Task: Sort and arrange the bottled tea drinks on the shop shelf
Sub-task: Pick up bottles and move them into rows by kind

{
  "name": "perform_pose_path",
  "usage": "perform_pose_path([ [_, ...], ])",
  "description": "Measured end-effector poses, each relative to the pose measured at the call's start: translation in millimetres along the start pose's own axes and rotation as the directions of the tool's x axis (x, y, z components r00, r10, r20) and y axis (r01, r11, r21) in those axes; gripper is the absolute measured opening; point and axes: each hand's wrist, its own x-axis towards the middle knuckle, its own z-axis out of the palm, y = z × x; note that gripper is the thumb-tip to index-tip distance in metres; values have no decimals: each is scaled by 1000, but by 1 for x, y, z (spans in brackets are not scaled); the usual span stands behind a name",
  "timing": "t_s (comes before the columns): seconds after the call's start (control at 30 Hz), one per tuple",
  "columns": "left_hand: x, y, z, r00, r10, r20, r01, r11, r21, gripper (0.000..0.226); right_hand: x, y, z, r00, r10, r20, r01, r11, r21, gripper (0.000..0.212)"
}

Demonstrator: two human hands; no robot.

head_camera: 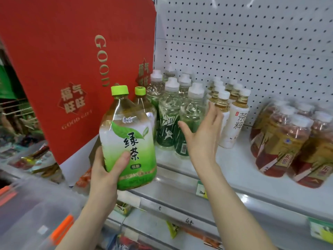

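Observation:
My left hand (pixel 106 168) grips a large green tea bottle (pixel 128 139) with a lime cap, held upright in front of the white shelf (pixel 239 166). A second lime-capped bottle (pixel 142 100) stands just behind it. My right hand (pixel 201 134) is open with straight fingers, reaching toward several clear bottles with dark green labels (pixel 169 112). To their right stand several white-labelled tea bottles (pixel 234 120). Shrink-wrapped packs of red-and-gold labelled bottles (pixel 290 147) sit at the shelf's right.
A big red gift box (pixel 72 69) leans against the shelf's left end. A white pegboard (pixel 252 42) backs the shelf. Price tags (pixel 201 189) hang on the front rail. A translucent plastic bin (pixel 36 213) is at the lower left.

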Motion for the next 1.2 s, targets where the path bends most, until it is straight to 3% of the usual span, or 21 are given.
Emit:
perform_pose_path([
  [0.07,1,-1,-6,1000,-1,0,1,1000,4,114,-7,-19,1,966,-199,-162,208,977,40,72],
  [0.1,1,-1,-7,1000,-2,1,2,1000,5,114,-7,-30,3,953,-274,-132,284,957,60,67],
  [0.17,2,-1,-9,1000,0,4,0,1000,-1,115,0,-54,12,933,-322,160,306,945,117,66],
  [0.23,2,-1,-12,1000,7,0,-7,1000,7,115,12,-71,30,863,-309,400,302,950,81,74],
  [0.37,-1,-1,-18,999,45,-9,-44,998,40,100,23,-87,61,791,-311,527,402,914,-64,78],
  [0.53,-2,1,-23,998,67,-9,-66,997,46,91,12,-90,59,846,-298,442,357,932,-54,57],
  [0.63,-2,2,-22,997,73,-9,-73,997,29,89,-4,-88,53,850,-317,421,320,945,67,91],
  [0.8,0,3,-21,997,77,12,-77,997,1,89,-18,-77,56,853,-224,472,178,974,140,62],
  [0.93,-2,4,-23,996,82,26,-82,997,-15,88,-24,-73,58,842,-258,475,166,960,227,65],
  [1.2,-3,5,-27,992,61,107,-51,994,-94,92,-25,-60,2,976,-101,192,16,917,399,83],
])
